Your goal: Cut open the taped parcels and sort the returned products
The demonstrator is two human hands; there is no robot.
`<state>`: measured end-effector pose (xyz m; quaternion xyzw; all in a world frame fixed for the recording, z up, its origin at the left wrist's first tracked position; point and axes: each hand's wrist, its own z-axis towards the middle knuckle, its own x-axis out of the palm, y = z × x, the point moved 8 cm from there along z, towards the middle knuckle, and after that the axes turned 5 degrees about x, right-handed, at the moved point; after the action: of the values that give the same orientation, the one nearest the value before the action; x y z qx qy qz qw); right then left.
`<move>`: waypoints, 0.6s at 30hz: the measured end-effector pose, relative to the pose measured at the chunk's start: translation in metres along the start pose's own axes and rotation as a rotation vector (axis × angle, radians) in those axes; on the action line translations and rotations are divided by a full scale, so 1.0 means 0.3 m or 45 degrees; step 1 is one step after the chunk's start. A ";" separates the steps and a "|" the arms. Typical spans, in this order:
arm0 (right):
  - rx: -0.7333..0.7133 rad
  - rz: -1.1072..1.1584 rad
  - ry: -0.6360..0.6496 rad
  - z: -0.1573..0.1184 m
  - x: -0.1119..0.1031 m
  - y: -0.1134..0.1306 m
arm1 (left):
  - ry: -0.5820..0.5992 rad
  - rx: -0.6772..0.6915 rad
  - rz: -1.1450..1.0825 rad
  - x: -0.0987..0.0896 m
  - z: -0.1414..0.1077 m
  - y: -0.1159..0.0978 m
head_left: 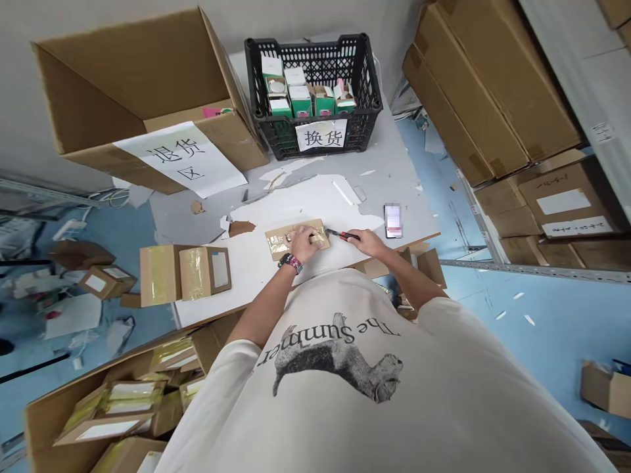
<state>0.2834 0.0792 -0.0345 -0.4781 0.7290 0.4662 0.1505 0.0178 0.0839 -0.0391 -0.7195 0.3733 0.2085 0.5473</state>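
Left hand (pixel 305 244) and right hand (pixel 365 242) work near the centre of the head view: the left lies on a small, flat brown cardboard box banded with glossy tape (pixel 277 244), fingers bent over its top, though whether it grips or merely presses I cannot tell; the right is closed round a red-and-black utility knife (pixel 349 235), its tip close to the box's right end, contact unclear. Work on this box looks, as a judgement, barely begun: shiny tape still covers its left part, no raised flap can be made out, and the stretch under the fingers is hidden. Left of centre, two brown taped cardboard cartons (pixel 160 276) (pixel 204 272) stand side by side, seemingly sealed, so they look untouched by the blade. Above the box, white table surface (pixel 305 194) runs up toward a black perforated plastic crate (pixel 277 136) at upper centre, with paper scraps scattered over it; that gives the hands most of their room. At upper left, a large open brown carton (pixel 236 141) bounds that side. Right of the knife hand lies a slim phone with a lit screen (pixel 393 221), near the brown table edge (pixel 430 236). Toward the bottom of the frame room is tight, the white T-shirt (pixel 340 295) coming close below the box.
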 end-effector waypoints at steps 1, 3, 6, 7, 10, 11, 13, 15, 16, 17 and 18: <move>0.007 -0.021 0.020 0.004 0.003 0.003 | 0.005 0.010 -0.016 0.002 0.003 0.005; 0.003 -0.056 0.044 0.011 0.006 0.014 | 0.005 0.023 -0.042 0.007 0.009 0.015; -0.044 -0.095 0.072 0.020 0.003 0.038 | -0.014 0.016 -0.062 0.013 0.014 0.028; -0.052 -0.106 0.084 0.022 0.001 0.042 | -0.019 0.014 -0.067 0.015 0.015 0.030; -0.025 -0.152 0.110 0.021 -0.009 0.041 | -0.026 0.030 -0.074 0.018 0.014 0.029; -0.012 -0.177 0.106 0.020 -0.014 0.041 | -0.027 0.039 -0.072 0.017 0.014 0.027; 0.004 -0.242 0.074 0.014 -0.023 0.047 | -0.027 0.048 -0.055 0.015 0.012 0.022; 0.006 -0.302 0.034 0.008 -0.026 0.062 | -0.025 0.032 -0.018 0.012 0.009 0.019; 0.007 -0.322 0.021 0.005 -0.023 0.072 | -0.022 0.018 0.002 0.012 0.007 0.017; 0.009 -0.334 0.015 0.002 -0.017 0.081 | -0.018 0.005 0.019 0.012 0.005 0.014; 0.015 -0.339 0.016 0.000 -0.011 0.089 | -0.017 -0.006 0.030 0.011 0.003 0.011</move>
<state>0.2625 0.0838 -0.0180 -0.5725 0.6627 0.4350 0.2093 0.0175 0.0833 -0.0440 -0.7149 0.3777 0.2208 0.5455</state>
